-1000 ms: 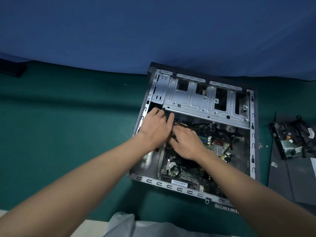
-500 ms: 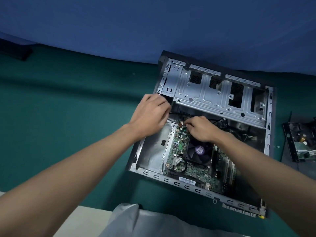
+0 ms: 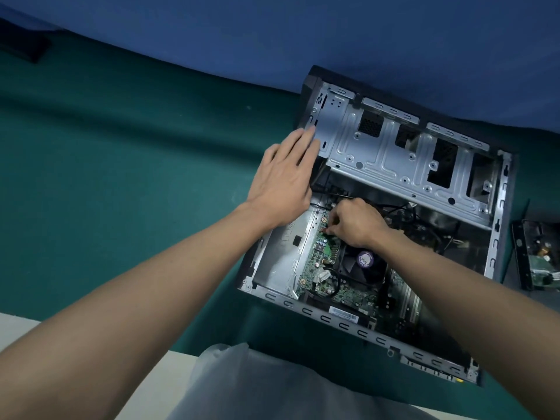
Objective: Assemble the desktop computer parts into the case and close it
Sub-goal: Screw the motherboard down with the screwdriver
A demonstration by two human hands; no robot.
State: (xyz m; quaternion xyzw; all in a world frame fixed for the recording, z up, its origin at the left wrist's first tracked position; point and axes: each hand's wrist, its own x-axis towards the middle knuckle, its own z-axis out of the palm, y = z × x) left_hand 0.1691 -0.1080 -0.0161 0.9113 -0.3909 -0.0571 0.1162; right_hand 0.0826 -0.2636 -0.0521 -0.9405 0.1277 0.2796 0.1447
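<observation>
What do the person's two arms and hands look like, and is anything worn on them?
Both arms are bare as far as the picture's edge: no sleeve shows on the left forearm or on the right forearm. The left hand and the right hand wear no gloves. I see no ring, watch or bracelet on either wrist or hand.

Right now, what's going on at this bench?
A person is working inside the open computer case, which lies on its side with no side panel. The left hand, fingers straight, lies against the case's left wall by the drive cage. The right hand pinches a small part at the edge of the motherboard, beside the CPU fan; too small to identify.
</observation>
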